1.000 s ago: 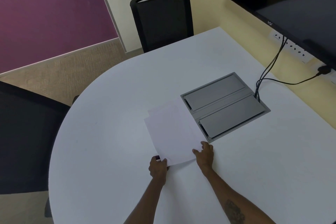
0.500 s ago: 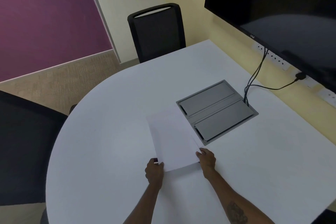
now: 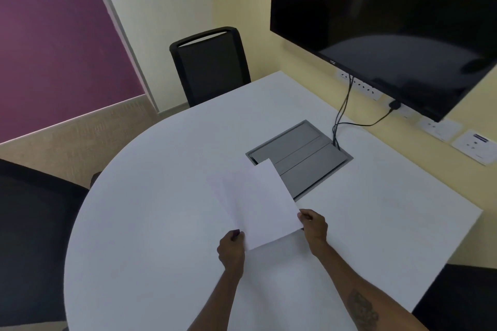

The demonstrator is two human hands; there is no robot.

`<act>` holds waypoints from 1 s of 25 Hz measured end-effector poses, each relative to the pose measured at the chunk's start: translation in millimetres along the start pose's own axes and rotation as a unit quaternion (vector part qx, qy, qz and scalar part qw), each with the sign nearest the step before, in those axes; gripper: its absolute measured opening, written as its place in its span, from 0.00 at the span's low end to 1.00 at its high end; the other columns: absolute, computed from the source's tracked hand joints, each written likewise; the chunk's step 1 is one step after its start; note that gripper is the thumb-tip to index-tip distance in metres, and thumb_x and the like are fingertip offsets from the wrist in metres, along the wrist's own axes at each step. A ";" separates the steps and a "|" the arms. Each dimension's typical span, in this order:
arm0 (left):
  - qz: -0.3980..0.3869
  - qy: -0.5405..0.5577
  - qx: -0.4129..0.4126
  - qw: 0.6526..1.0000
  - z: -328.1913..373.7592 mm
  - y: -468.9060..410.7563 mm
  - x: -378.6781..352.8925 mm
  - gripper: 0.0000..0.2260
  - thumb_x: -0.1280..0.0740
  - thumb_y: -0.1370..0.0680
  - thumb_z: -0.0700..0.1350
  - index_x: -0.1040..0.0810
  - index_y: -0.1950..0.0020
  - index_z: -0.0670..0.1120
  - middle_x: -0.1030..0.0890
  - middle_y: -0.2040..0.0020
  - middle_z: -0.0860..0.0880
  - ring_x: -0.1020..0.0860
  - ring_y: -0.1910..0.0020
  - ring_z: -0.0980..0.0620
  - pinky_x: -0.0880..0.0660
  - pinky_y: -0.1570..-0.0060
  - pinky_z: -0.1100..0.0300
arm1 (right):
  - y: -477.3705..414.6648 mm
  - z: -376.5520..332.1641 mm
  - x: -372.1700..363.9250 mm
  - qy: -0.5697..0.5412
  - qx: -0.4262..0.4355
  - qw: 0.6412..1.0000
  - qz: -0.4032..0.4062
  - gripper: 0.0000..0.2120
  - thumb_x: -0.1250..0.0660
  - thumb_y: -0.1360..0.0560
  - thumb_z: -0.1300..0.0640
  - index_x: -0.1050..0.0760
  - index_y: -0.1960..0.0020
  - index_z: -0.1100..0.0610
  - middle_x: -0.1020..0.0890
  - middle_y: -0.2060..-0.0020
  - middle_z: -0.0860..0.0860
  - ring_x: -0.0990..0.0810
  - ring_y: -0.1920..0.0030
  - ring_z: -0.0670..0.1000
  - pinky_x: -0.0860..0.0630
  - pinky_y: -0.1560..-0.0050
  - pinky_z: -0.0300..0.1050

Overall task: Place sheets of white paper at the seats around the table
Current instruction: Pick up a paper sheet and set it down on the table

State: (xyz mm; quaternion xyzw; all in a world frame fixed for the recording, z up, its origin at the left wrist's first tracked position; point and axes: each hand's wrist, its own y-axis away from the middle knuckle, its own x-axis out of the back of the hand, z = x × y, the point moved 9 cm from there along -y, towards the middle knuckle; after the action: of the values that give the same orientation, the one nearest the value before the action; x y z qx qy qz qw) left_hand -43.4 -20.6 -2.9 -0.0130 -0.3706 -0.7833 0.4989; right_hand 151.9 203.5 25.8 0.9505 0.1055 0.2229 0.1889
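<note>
A few sheets of white paper (image 3: 262, 204) are held in a thin stack over the middle of the white table (image 3: 150, 196). The top sheet is tilted up and fanned apart from the one under it. My left hand (image 3: 231, 250) grips the stack's near left corner. My right hand (image 3: 313, 224) pinches the near right corner. The far corner of the top sheet overlaps the grey cable box (image 3: 304, 153) set into the table.
Black chairs stand at the far side (image 3: 209, 67), at the left (image 3: 35, 236) and at the near right corner (image 3: 462, 298). A dark screen (image 3: 390, 21) hangs on the yellow wall, with cables (image 3: 341, 115) running down into the cable box.
The paper has been lifted off the table and its top sheet has swung right, over the cable box. Both hands rose with it. The camera tilted upward.
</note>
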 end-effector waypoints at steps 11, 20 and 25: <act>-0.102 0.041 -0.013 0.994 2.2 71.6 -97.7 0.06 0.26 0.27 0.42 0.16 0.50 0.44 0.14 0.63 0.47 0.18 0.70 0.52 0.20 0.62 0.62 | -24.3 38.0 139.1 -0.015 -0.007 0.998 0.055 0.09 0.28 0.26 0.65 0.17 0.46 0.65 0.16 0.55 0.60 0.21 0.54 0.54 0.22 0.44 0.56; -0.121 0.035 0.026 0.992 -1.3 120.5 -218.7 0.03 0.28 0.25 0.43 0.17 0.52 0.47 0.15 0.59 0.48 0.17 0.69 0.52 0.21 0.64 0.65 | -113.6 74.3 231.7 0.051 -0.007 0.998 0.040 0.08 0.29 0.25 0.63 0.16 0.48 0.64 0.15 0.52 0.60 0.19 0.50 0.56 0.23 0.42 0.53; -0.124 0.027 0.051 0.991 -6.8 129.6 -267.2 0.01 0.28 0.25 0.42 0.17 0.56 0.48 0.16 0.63 0.49 0.16 0.68 0.51 0.20 0.61 0.64 | -152.3 101.9 262.0 0.054 -0.027 0.998 0.035 0.07 0.29 0.25 0.63 0.16 0.48 0.63 0.15 0.52 0.59 0.20 0.51 0.55 0.25 0.47 0.48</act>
State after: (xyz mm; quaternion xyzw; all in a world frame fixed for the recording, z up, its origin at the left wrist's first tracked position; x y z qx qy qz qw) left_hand 195.6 152.1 -38.5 0.0800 -0.3949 -0.8195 0.4076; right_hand 411.5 384.3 -20.0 0.9348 0.0761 0.2832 0.2004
